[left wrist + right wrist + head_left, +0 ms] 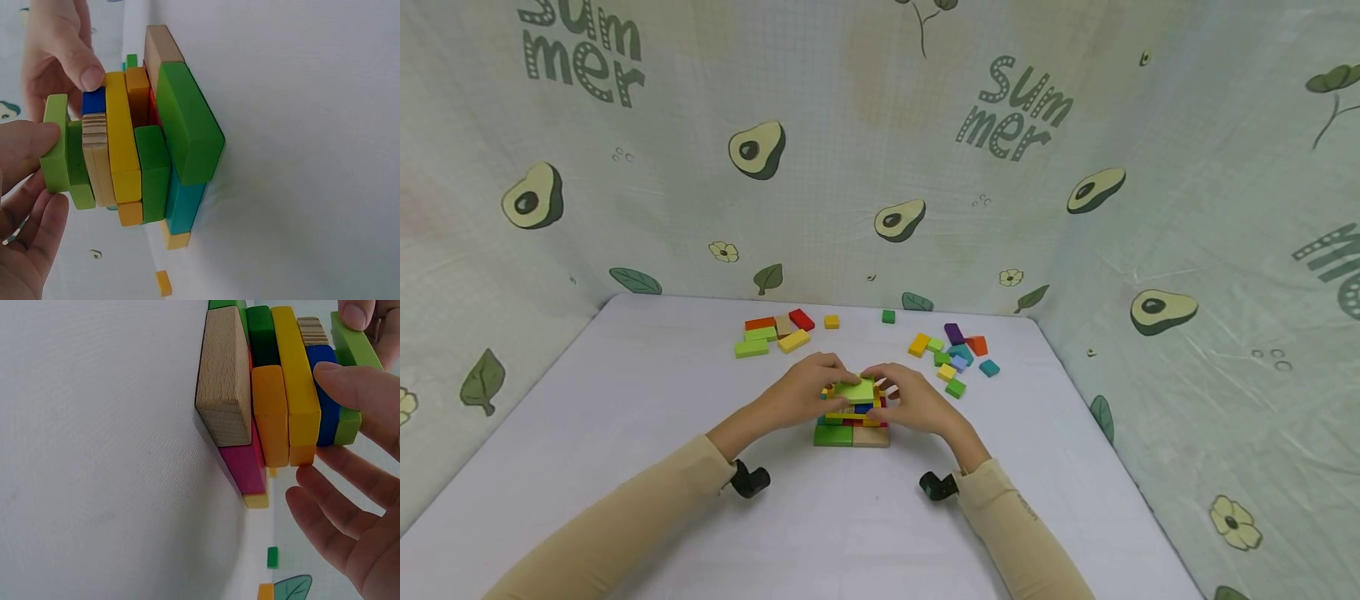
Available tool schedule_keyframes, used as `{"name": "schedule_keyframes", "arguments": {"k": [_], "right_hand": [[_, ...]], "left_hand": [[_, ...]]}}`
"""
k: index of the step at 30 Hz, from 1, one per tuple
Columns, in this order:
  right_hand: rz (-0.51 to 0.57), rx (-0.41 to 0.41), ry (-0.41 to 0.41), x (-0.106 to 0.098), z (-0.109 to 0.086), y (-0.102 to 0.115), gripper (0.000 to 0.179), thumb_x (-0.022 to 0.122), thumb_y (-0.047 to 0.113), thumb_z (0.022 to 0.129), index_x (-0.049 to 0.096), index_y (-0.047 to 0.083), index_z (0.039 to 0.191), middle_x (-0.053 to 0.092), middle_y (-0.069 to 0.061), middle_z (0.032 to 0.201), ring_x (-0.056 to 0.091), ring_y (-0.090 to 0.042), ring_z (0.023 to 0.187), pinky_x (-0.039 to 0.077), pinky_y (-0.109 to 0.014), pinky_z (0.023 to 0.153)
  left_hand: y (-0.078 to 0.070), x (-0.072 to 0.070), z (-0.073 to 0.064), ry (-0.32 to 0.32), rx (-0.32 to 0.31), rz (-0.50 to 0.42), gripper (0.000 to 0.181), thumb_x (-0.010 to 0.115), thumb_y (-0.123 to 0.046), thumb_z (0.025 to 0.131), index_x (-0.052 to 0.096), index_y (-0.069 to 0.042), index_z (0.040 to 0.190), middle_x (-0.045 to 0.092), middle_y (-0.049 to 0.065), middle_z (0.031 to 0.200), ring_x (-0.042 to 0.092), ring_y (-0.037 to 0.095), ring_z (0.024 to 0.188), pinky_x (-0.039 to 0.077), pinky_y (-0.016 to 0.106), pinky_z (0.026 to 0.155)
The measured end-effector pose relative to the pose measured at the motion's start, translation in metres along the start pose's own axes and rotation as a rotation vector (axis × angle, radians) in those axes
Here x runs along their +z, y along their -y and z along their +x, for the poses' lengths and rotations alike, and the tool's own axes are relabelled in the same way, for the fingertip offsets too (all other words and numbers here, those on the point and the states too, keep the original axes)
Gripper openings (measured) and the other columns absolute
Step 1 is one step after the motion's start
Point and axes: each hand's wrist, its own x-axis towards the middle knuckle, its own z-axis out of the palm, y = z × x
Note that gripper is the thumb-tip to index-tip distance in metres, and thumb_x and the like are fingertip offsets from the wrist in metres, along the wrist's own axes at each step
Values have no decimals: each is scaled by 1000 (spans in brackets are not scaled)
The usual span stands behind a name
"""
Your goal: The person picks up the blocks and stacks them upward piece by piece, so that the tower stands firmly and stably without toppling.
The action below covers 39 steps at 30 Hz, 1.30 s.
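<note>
While the left hand [801,389] pinches a lime-green block [855,392] between thumb and fingers at the top of the block tower [124,150], the right hand [917,402] touches a blue block [323,419] with its thumb, its other visible fingers spread (whether that grip squeezes anything, I cannot tell). Both hands flank the tower and hide parts of its upper layers in the head view. Beyond them on the white counter [842,542], a red block [802,319] lies among others to the left, a purple block [954,334] sits in a scatter to the right, and a yellow block [831,322] and a green block [888,317] lie between.
</note>
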Motion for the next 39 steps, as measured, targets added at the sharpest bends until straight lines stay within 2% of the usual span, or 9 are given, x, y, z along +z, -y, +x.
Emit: {"name": "schedule_keyframes", "arguments": {"k": [7, 17, 29, 34, 39], "right_hand": [[4, -5, 2, 0, -1, 0, 59, 85, 19, 93, 59, 17, 146, 62, 0, 144, 64, -26, 123, 57, -49, 105], [-1, -3, 1, 0, -1, 1, 58, 84, 21, 94, 59, 17, 146, 62, -1, 144, 64, -26, 123, 57, -49, 104], [12, -14, 4, -1, -1, 0, 57, 84, 22, 94, 59, 16, 145, 63, -2, 144, 64, -28, 123, 57, -50, 104], [-6, -16, 3, -1, -1, -1, 56, 84, 24, 95, 60, 17, 145, 63, 0, 144, 64, -25, 121, 57, -48, 104], [-9, -13, -1, -1, -1, 0, 56, 83, 25, 95, 60, 16, 145, 63, -2, 144, 64, -25, 121, 57, -49, 104]], "left_hand": [[2, 3, -1, 11, 6, 4, 35, 85, -22, 93, 78, -16, 127, 67, -5, 110, 58, 14, 102, 56, 28, 87], [3, 8, -1, -4, 3, -1, 35, 86, -22, 92, 79, -16, 125, 66, -4, 109, 57, 14, 101, 56, 28, 86], [3, 13, -2, -37, -44, -56, 37, 89, -24, 89, 79, -16, 123, 63, -4, 107, 59, 14, 92, 56, 21, 78], [4, 12, -2, -47, -69, -54, 49, 90, -28, 88, 74, -16, 133, 63, -2, 115, 60, 13, 92, 57, 21, 79], [8, 11, -1, -26, -148, -54, 66, 90, -36, 87, 65, -15, 144, 64, 3, 129, 61, 12, 96, 58, 25, 85]]}}
